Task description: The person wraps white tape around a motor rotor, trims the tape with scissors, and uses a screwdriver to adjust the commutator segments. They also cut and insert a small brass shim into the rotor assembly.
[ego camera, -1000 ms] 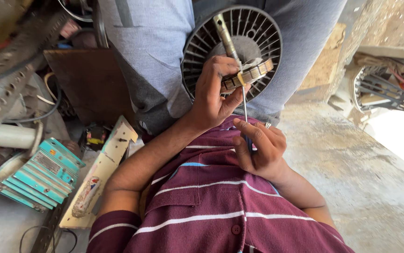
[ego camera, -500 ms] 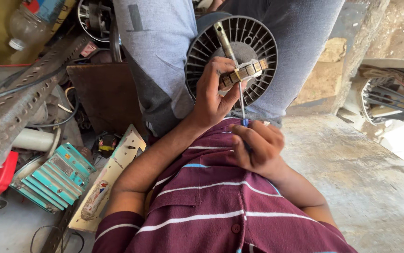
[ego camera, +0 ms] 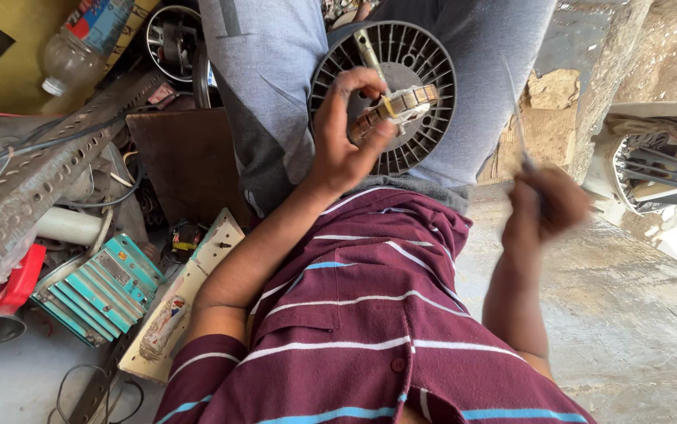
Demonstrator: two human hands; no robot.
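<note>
Right hand point(ego camera: 546, 206) smeared by motion blur; its grip on the thin screwdriver point(ego camera: 517, 118) unreadable, handle lost in the blur. Left hand point(ego camera: 346, 133) covers part of the round grey fan motor point(ego camera: 417, 55). Plastic bottle point(ego camera: 87, 35) cut off at top edge.

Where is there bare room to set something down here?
Free: the concrete floor beside the right hand, below the wire guard. Crowded: left of the left hand, around the perforated metal angle and teal block.

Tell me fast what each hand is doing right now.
Left hand: closed on the small wound motor part against the grey slotted disc.
Right hand: blurred, closed on a thin screwdriver.
</note>
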